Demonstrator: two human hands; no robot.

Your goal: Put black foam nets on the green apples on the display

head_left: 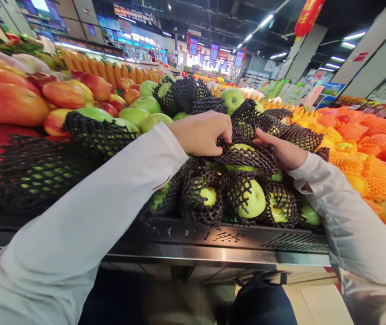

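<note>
Green apples in black foam nets are heaped in front of me. My left hand [201, 133] is closed, its fingers curled down in a pinch on the black foam net [260, 158] around a green apple [242, 149] near the middle of the heap. On the right side of that same apple lies my right hand [282, 146], its visible fingers stretched out and lying along the net; the rest of its fingers are hidden. Below it, at the front row, another netted green apple [254, 198] shows through its open net.
A dark display ledge [193, 239] with a metal edge runs along the front. Red-yellow mangoes [6, 104] are piled at the left, and orange fruit in orange nets [358, 158] at the right. Bare green apples [145, 104] lie behind my left forearm.
</note>
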